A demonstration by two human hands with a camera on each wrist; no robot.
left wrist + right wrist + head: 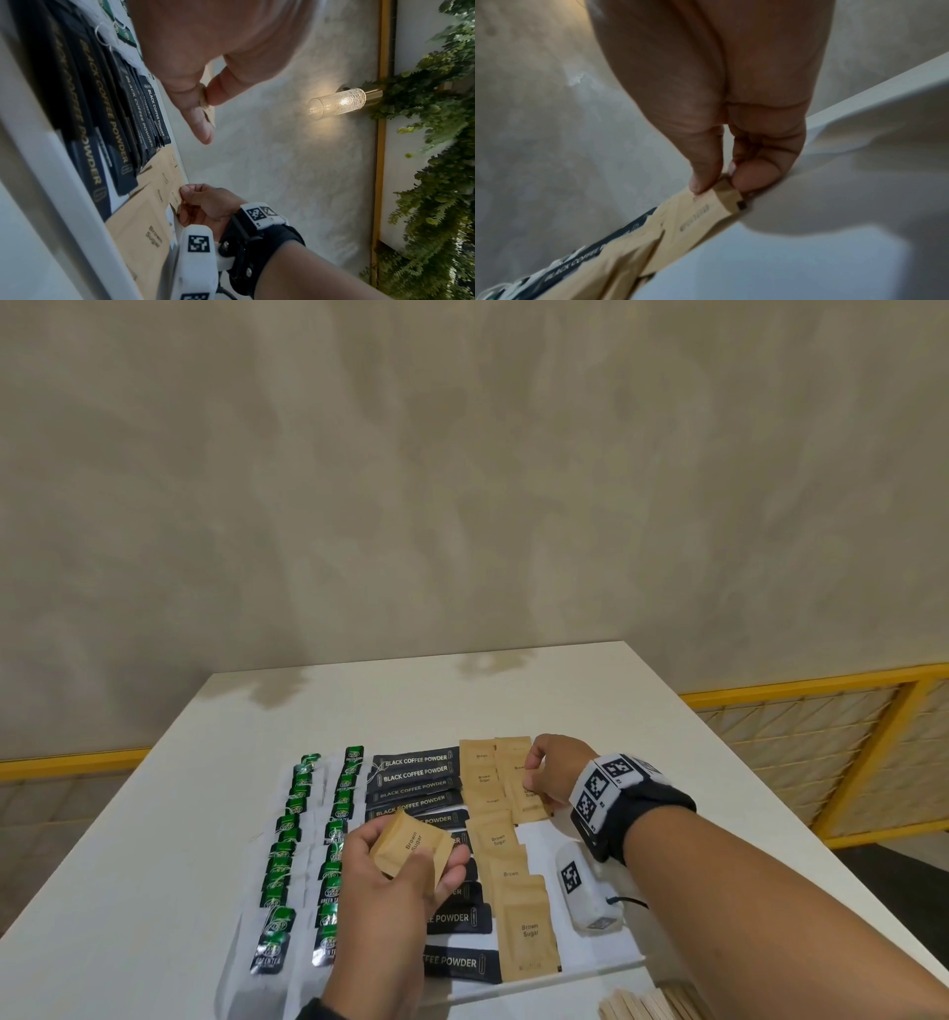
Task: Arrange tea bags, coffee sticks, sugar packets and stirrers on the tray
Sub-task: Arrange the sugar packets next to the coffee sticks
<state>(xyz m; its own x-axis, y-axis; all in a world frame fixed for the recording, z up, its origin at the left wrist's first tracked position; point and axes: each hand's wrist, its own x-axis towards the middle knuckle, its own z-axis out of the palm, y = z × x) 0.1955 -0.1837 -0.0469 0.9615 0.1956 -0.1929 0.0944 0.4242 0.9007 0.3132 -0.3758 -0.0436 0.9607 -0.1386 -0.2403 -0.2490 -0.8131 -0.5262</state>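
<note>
On the white counter (462, 701) lies a flat white tray (590, 968). It is filled in rows that run from the near edge to the far edge. At the left are two rows of green tea bags (287, 824). In the middle are the black coffee sticks (416, 775). Each stick lies with its long side going left to right. To the right of them are the brown sugar packets (529, 929), lying flat with their long sides running near to far.

The left hand (390, 891) is above the middle of the tray. Its grip is closed around a few brown sugar packets (411, 847), with the thumb on top. This bunch is tilted, with one corner pointing to the far edge.

The right hand (557, 773) is at the far right corner of the tray. Its thumb and fingers (706, 162) pinch the edge of one sugar packet (713, 207) that lies there in the row.

Wooden stirrers (652, 1004) lie on the counter at the near edge, just right of the tray.
</note>
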